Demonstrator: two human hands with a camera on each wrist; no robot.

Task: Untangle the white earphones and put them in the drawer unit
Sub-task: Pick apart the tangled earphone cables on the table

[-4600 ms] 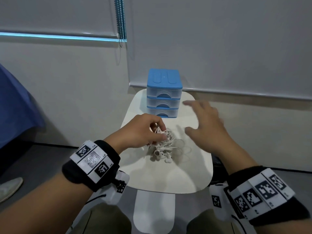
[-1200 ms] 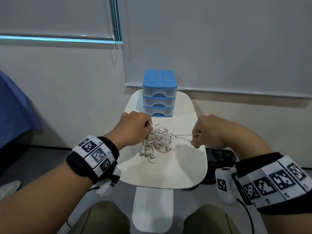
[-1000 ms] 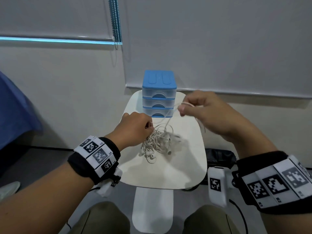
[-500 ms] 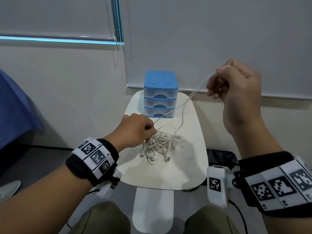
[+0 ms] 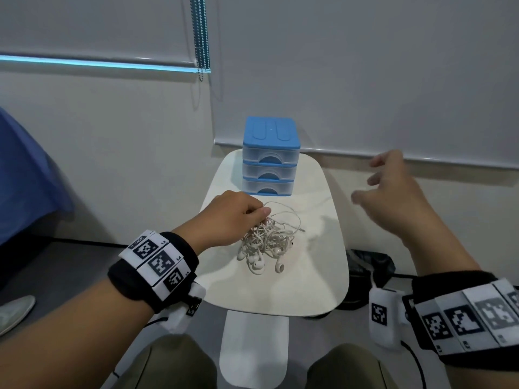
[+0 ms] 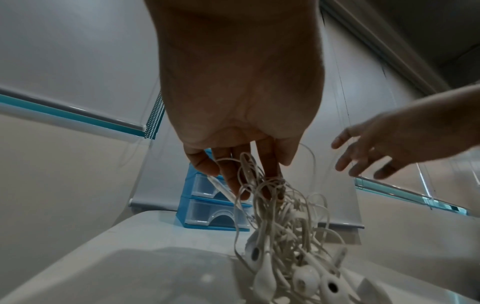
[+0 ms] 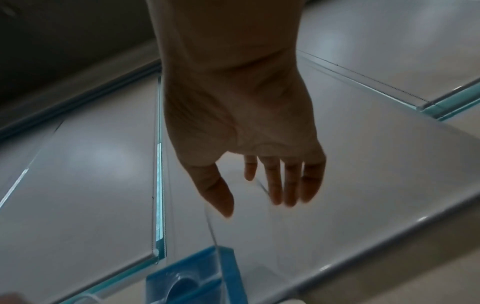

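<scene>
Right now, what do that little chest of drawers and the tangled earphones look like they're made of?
The drawer unit looks like moulded plastic: an opaque, matte blue top and frame, and frosted see-through drawers with arched pulls. The earphones, pinched by the left hand, seem to have thin white rubbery cables, since they loop limply, and glossy hard plastic buds that catch the light. The exact plastics can't be told.

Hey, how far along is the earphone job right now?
Early. Nothing is finished: the earphones remain a knotted bundle on the table. The left hand pinches the bundle; the right hand hovers open, empty. All three drawers of the drawer unit look closed.
</scene>
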